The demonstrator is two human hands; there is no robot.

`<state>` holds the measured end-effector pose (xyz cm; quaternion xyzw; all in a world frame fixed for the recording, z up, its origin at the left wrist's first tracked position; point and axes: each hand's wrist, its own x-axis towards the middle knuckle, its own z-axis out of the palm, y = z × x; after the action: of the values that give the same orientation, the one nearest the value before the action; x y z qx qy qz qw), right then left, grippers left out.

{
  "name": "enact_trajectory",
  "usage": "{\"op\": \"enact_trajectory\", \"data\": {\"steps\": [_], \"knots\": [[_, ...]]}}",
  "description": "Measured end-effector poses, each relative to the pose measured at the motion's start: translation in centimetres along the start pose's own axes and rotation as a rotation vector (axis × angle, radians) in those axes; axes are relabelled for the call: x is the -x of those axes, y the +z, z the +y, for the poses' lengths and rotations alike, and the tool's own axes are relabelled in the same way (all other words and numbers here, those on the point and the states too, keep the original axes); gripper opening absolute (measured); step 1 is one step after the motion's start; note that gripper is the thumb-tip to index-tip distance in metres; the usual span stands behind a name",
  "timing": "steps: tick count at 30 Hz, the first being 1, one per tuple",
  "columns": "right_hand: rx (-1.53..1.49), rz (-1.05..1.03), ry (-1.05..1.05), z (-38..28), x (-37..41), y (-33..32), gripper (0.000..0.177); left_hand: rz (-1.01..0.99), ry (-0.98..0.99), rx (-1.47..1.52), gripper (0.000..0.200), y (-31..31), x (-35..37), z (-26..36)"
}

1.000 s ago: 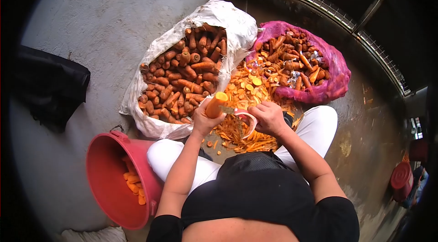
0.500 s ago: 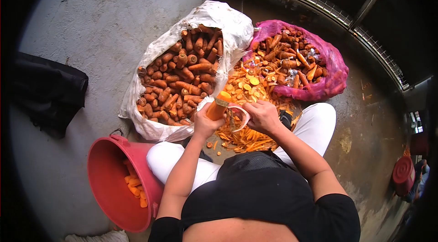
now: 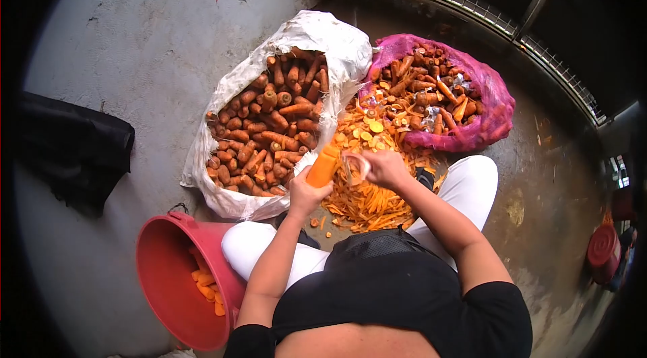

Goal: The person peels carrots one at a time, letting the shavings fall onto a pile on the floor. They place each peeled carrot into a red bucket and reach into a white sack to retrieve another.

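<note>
In the head view, the left hand [image 3: 309, 195] was clamped around the lower part of an orange carrot [image 3: 325, 166], which was held tilted above the floor [image 3: 539, 250], in front of the person's lap. The right hand [image 3: 387, 169] was closed on the pale curved handle of a peeler [image 3: 364, 168], close beside the carrot's upper part; blur prevented telling whether the blade touched. Below the hands, a heap of peelings [image 3: 367, 208] lay on the floor between the knees. Toward the floor's far edge stood a white sack [image 3: 337, 34] of unpeeled carrots [image 3: 269, 132] and, to its right, a pink sack [image 3: 497, 105] holding carrot pieces. A red bucket [image 3: 162, 277] beside the left knee contained peeled carrots [image 3: 207, 282].
</note>
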<state>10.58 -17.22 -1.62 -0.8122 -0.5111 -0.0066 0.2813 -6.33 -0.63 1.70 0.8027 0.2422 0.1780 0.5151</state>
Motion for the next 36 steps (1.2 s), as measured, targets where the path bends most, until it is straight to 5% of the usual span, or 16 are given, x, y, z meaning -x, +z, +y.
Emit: {"op": "enact_trajectory", "data": {"steps": [1,4,10,14,19,36], "knots": [[0.043,-0.23,0.263,1.8,-0.4,-0.1,0.029,-0.024,0.023,0.035,0.033,-0.2,0.2,0.2],[0.011,-0.26,0.537,7.5,1.8,2.1,0.041,0.001,0.018,0.18,0.034,-0.4,0.0,0.4],[-0.122,-0.158,0.508,3.2,0.4,0.0,0.045,-0.028,0.014,0.131,0.033,-0.5,-0.3,0.4],[-0.238,-0.023,0.39,-1.0,0.6,-1.9,0.031,-0.015,0.039,0.109,0.033,-0.4,-0.4,0.3],[-0.208,0.133,-0.057,-4.9,0.3,-3.8,0.029,-0.03,0.002,0.152,0.034,0.3,-0.7,-0.5],[-0.057,0.027,-0.052,-3.1,0.4,-1.8,0.029,0.018,-0.033,0.042,0.034,0.6,-0.3,-0.8]]}}
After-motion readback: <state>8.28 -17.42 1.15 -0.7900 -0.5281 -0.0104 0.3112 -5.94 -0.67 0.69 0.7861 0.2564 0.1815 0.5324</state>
